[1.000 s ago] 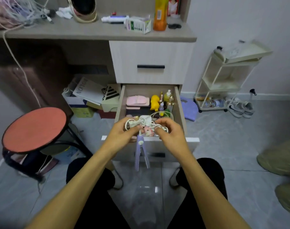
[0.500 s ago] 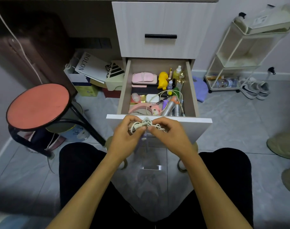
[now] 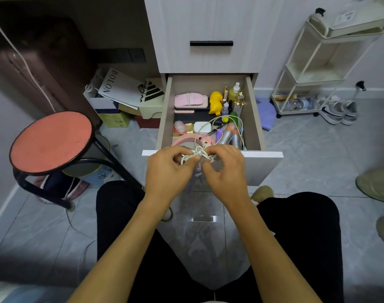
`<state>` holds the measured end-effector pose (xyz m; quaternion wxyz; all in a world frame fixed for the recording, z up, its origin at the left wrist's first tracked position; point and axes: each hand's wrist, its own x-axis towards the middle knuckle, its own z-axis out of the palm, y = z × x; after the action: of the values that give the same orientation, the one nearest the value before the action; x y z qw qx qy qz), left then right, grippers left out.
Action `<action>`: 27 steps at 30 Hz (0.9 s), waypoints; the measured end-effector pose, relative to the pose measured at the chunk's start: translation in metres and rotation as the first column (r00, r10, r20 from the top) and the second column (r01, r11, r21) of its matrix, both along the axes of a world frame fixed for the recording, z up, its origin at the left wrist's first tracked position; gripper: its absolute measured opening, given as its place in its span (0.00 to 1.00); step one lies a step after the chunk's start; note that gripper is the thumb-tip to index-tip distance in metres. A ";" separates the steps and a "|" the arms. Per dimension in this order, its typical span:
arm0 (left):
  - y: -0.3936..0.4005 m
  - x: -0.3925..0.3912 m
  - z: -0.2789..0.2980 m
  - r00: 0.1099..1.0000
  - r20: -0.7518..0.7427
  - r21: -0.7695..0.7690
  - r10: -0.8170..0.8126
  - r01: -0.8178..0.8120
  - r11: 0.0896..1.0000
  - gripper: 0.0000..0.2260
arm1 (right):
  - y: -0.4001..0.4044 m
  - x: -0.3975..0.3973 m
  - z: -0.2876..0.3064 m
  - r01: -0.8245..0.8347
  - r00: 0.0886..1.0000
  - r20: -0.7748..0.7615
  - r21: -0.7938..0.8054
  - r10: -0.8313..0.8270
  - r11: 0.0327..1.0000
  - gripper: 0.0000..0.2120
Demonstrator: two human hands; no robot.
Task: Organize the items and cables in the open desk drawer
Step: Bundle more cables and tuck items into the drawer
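The left hand (image 3: pixel 168 173) and right hand (image 3: pixel 225 171) are pinching a tangled white cable (image 3: pixel 197 155), fingers (image 3: pixel 192 161) of both clamped on it just in front of the open drawer (image 3: pixel 253 110). Beyond the fingers, 1 cable strand is looping back into the drawer among a yellow duck toy (image 3: pixel 215 101) and bottles.

Both hands, left hand (image 3: pixel 167 171) and right hand (image 3: pixel 225 171), pinch a knotted white cable (image 3: pixel 197 155) above the open drawer (image 3: pixel 255 119).
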<state>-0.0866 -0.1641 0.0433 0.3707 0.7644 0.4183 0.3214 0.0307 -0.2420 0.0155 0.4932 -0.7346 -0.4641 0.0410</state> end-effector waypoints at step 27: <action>-0.003 -0.012 -0.017 0.948 0.258 -0.267 -0.188 0.257 0.929 0.12 | -0.001 0.011 0.017 -0.030 0.778 -0.627 -0.103 -0.042 0.994 0.12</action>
<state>-0.0989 -0.1672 0.0265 0.5613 0.7005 0.3266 0.2961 0.0420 -0.2432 0.0324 0.5795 -0.7058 -0.2680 0.3070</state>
